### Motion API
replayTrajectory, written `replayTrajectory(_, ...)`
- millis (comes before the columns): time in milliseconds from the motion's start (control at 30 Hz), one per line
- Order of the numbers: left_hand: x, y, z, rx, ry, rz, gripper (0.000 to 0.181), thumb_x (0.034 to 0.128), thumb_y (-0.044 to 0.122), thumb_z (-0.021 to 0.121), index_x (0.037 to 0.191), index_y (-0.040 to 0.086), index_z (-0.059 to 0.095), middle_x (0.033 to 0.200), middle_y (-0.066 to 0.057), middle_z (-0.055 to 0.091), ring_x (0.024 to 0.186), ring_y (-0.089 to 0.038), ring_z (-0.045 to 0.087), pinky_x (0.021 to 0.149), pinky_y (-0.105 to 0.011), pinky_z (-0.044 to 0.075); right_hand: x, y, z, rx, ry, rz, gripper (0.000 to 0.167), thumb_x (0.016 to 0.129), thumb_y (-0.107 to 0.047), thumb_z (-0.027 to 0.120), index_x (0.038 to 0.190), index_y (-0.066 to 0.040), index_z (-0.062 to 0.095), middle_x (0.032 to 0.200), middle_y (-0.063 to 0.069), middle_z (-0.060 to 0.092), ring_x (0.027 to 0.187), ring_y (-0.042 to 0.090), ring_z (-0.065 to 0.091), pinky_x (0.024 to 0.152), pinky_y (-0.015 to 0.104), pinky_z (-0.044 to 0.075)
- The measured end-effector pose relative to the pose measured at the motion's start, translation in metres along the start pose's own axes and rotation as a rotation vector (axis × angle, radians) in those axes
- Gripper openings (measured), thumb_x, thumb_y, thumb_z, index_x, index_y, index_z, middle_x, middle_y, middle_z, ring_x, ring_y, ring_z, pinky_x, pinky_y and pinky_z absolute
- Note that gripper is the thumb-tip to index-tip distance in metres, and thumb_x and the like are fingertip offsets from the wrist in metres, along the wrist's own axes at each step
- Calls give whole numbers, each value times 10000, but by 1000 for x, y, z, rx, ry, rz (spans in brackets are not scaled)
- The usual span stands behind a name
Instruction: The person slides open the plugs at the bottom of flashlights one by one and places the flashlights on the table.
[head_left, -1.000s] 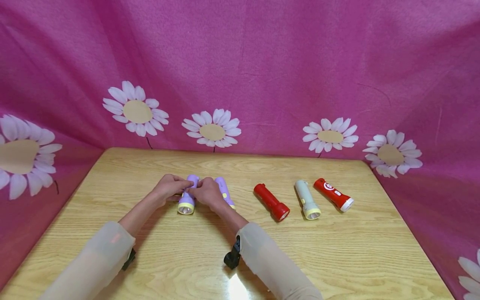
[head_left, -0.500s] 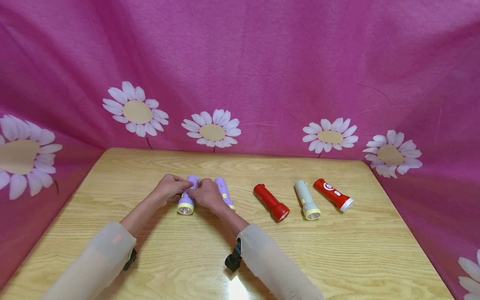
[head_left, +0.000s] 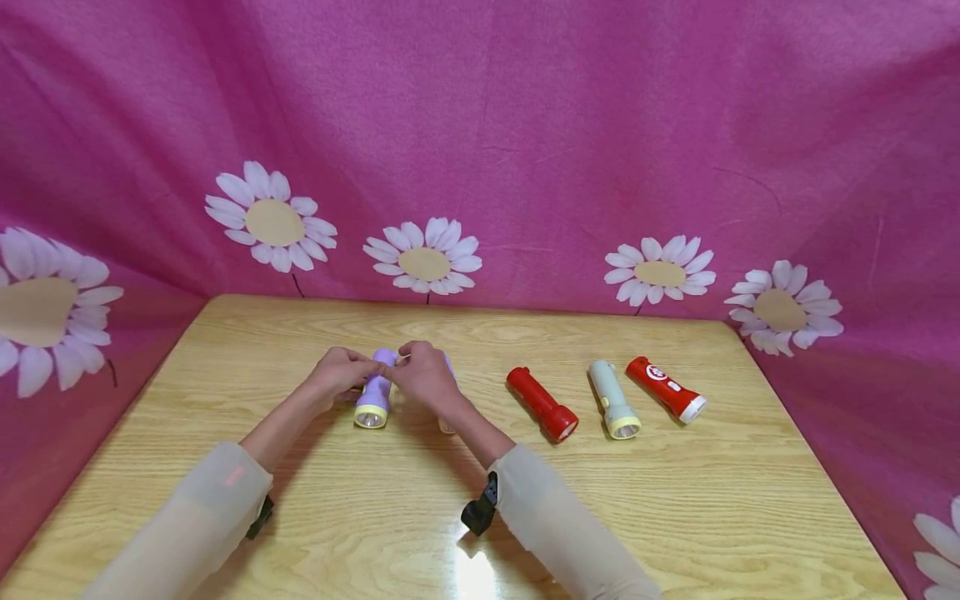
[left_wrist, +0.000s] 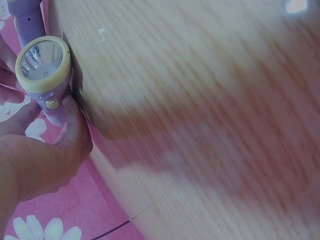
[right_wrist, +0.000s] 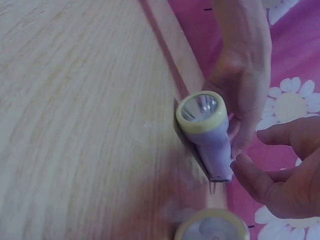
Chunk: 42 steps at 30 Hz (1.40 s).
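A purple flashlight with a pale yellow rim (head_left: pixel 372 408) lies on the wooden table, its lens toward the near edge. My left hand (head_left: pixel 332 381) grips it from the left; the left wrist view shows the fingers and thumb (left_wrist: pixel 75 125) around its body, by the yellow switch (left_wrist: pixel 52 104). My right hand (head_left: pixel 427 381) is at its right side, and in the right wrist view that hand (right_wrist: pixel 292 172) has thumb and fingers spread beside the body, one fingertip close to it. A second purple flashlight (head_left: pixel 447 427) is mostly hidden behind my right hand.
To the right on the table (head_left: pixel 637 500) lie a red flashlight (head_left: pixel 542 403), a grey-green one with a yellow rim (head_left: pixel 612 398), and a red one with a white head (head_left: pixel 666 388). A pink flowered cloth (head_left: pixel 525 167) hangs behind the table.
My right hand has shifted slightly right and its fingers have come off the purple flashlight's body, now covering more of the second purple one. My left hand has stayed in place.
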<state>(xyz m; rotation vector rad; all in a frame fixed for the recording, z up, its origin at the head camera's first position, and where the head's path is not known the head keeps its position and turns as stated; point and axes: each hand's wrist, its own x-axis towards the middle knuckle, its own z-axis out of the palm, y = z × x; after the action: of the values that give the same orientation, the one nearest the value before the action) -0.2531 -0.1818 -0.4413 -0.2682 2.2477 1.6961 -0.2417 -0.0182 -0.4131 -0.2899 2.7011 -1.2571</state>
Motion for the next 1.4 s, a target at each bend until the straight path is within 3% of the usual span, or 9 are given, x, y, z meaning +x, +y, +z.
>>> replayTrajectory(300, -1, 1, -1, 41, 1, -21, 397, 952, 164, 656, 1200, -138, 582, 1078, -157, 619, 945, -207, 600, 804, -353, 591, -1, -2, -15, 42, -10, 41, 465, 904, -260, 753, 1263, 12, 636, 976, 37, 696, 848, 127, 627, 688, 241, 516)
replayTrajectory(600, -1, 2, 0, 35, 5, -27, 388, 958, 153, 655, 1198, -142, 575, 1027, -150, 626, 880, -187, 611, 761, -334, 595, 2, -3, -28, 39, 25, 59, 463, 887, -271, 769, 1253, -14, 651, 1008, 38, 695, 897, 150, 630, 733, 268, 525)
replayTrajectory(1067, 0, 1, 0, 16, 3, -36, 380, 959, 145, 657, 1195, -143, 579, 1058, -156, 606, 908, -205, 602, 806, -364, 593, 1, 6, -40, 81, 59, 71, 420, 887, -248, 770, 1226, -24, 666, 1045, 77, 698, 939, 206, 642, 792, 334, 532)
replayTrajectory(1400, -1, 1, 0, 26, 0, -32, 398, 961, 155, 655, 1211, -143, 569, 1050, -158, 614, 886, -194, 612, 768, -337, 597, 6, 20, -44, 7, 87, 69, 446, 878, -253, 772, 1237, -14, 658, 1041, 85, 701, 931, 217, 645, 793, 356, 531)
